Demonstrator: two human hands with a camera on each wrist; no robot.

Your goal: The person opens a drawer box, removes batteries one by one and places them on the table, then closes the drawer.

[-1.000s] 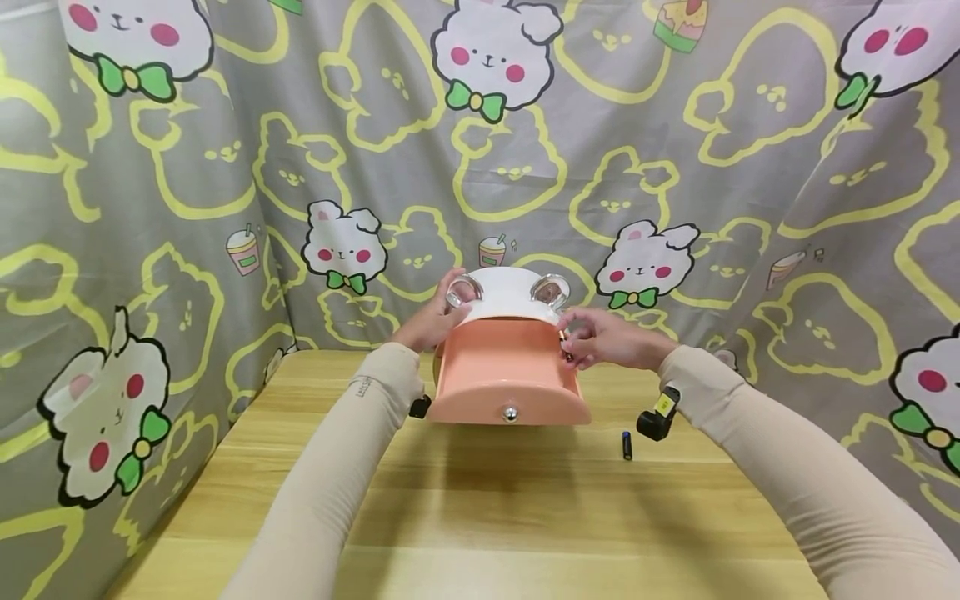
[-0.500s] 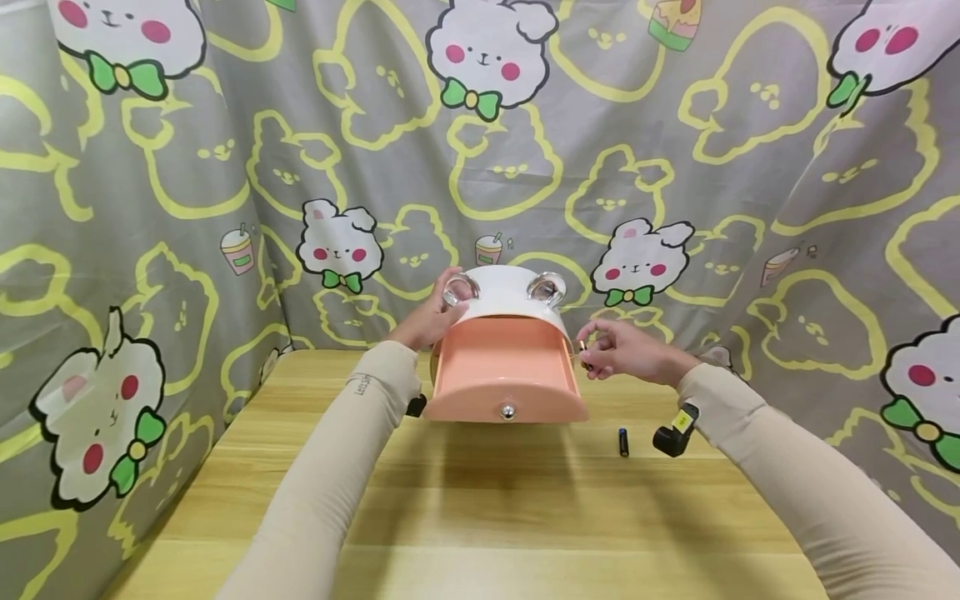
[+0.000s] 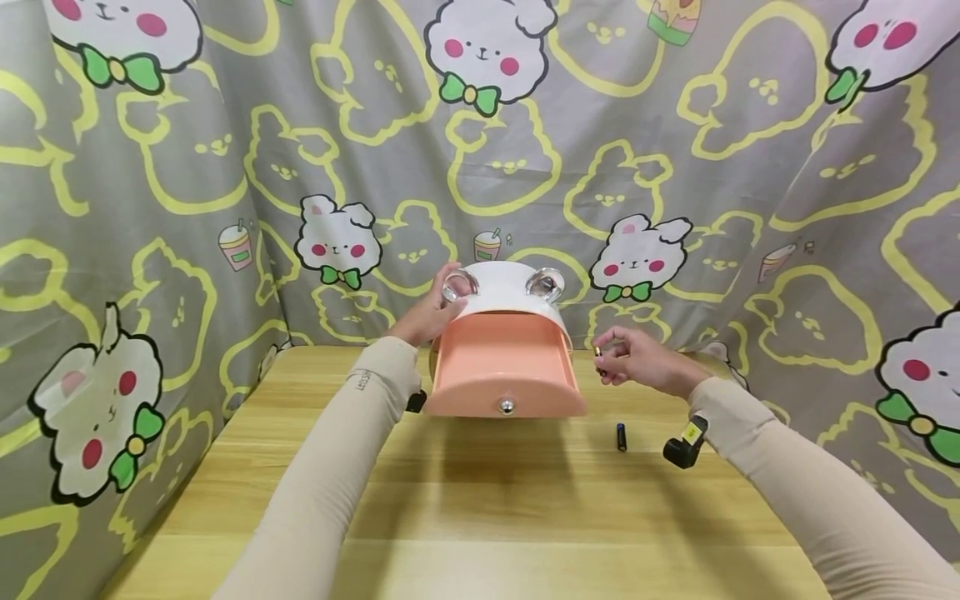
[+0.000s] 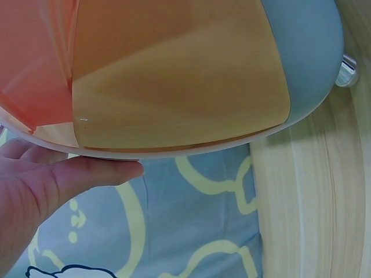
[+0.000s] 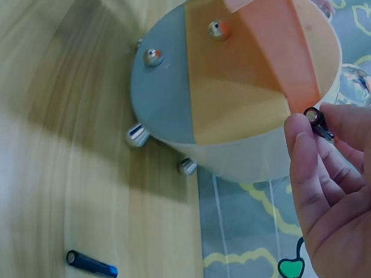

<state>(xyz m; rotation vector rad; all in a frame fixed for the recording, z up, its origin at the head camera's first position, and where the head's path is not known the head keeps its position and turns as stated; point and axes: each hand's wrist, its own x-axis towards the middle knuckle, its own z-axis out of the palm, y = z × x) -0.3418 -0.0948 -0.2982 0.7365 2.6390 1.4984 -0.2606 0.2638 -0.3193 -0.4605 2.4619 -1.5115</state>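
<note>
Drawer open in white cabinet, battery outside in right hand

The left hand rested with its thumb straight against the rounded box, orange and blue-grey in front. Its silver foot was over the wooden tabletop, inward from the edge beside the patterned curtain.

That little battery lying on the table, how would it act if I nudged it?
The loose battery would probably roll sideways, being a round cylinder on its side on a flat table. Its hard-looking casing likely won't bend, and its shine suggests slight slipperiness.
</note>
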